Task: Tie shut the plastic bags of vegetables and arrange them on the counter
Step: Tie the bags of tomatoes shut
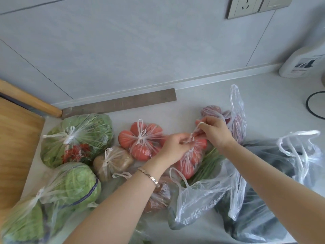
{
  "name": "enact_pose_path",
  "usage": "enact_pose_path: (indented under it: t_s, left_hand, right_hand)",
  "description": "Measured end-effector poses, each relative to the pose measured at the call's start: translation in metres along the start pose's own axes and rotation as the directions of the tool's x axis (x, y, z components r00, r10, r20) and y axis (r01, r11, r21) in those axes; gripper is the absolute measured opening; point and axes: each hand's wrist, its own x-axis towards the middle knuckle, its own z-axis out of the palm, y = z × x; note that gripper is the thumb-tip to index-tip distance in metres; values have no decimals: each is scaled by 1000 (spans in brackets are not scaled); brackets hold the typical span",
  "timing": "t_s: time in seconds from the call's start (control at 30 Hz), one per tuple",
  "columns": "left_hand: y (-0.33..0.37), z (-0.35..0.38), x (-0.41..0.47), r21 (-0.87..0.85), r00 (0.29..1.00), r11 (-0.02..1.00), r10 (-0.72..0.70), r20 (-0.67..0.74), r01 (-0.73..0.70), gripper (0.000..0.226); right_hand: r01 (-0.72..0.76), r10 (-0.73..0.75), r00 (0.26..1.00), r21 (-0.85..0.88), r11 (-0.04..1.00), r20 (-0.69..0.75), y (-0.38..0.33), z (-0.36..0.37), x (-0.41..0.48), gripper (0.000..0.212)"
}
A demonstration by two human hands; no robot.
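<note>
The bag of tomatoes sits in the middle of the frame on the counter, and I pinch one of its handles in each hand: my left hand grips the lower strand, my right hand holds the looped one up. I think the knot goes best pulled snug and low against the tomatoes, like the tied bag just to the left, while the open bags at lower right wait.

The thin bags were glossy, crinkled clear plastic, the counter smooth matt grey, the cutting board warm grained wood, the bracelet shiny metal.
</note>
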Motion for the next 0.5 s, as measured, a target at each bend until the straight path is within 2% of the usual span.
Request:
enact_pose_path:
  t_s: [0.1,0.13,0.2,0.23,0.27,0.3,0.37,0.5]
  left_hand:
    - [6,0,8,-65,988,998,-23,-151,13,14]
    - [6,-2,11,-105,980,994,-55,-189,35,16]
    - [7,-3,12,-132,973,990,-73,-220,45,16]
    - [6,-3,12,-118,975,992,-59,-216,34,15]
    - [6,-2,11,-96,977,995,-42,-210,23,14]
    - [6,0,11,-79,978,997,-29,-206,13,13]
    - [4,1,9,-76,977,997,-2,-214,-15,12]
    - [3,-4,4,-55,940,997,25,-341,-46,15]
  right_hand:
    - [-97,78,993,257,962,86,5,-3,2,11]
    - [-100,74,990,234,967,119,10,-5,0,12]
    - [-34,48,988,-92,995,147,23,-6,-4,24]
    - [34,15,985,-276,960,172,29,-4,-5,24]
    - [108,-27,978,-392,914,206,35,0,-6,20]
    - [161,-65,970,-422,892,234,40,4,-6,14]
    - [191,-109,968,-380,905,226,48,9,-3,14]
    - [-10,11,1000,-184,983,9,58,17,6,15]
